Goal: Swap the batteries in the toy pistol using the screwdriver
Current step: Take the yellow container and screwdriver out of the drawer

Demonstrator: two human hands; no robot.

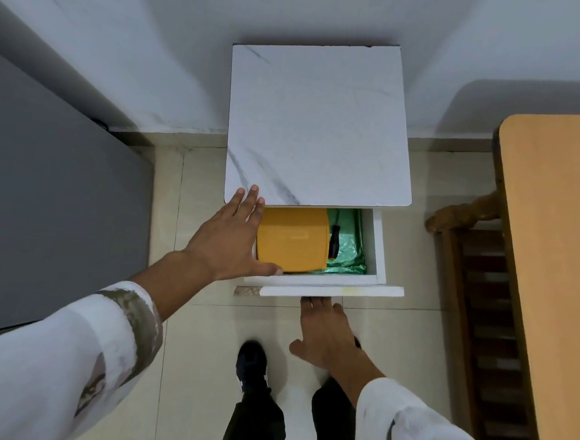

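A white marble-look cabinet (319, 125) stands against the wall with its top drawer (379, 246) pulled out. Inside lie a yellow box (292, 240) and, to its right, a black-handled screwdriver (334, 238) on green crinkled plastic (350, 244). My left hand (234, 236) is spread over the drawer's left edge, its thumb touching the yellow box's near corner. My right hand (325, 332) is under the drawer front (331, 290), fingertips hidden beneath it. No toy pistol or batteries are in sight.
A grey panel (53, 203) fills the left side. A wooden table top (557, 259) and a dark wooden chair (482, 302) stand on the right. My feet in black shoes (252, 365) are on the pale floor tiles below the drawer.
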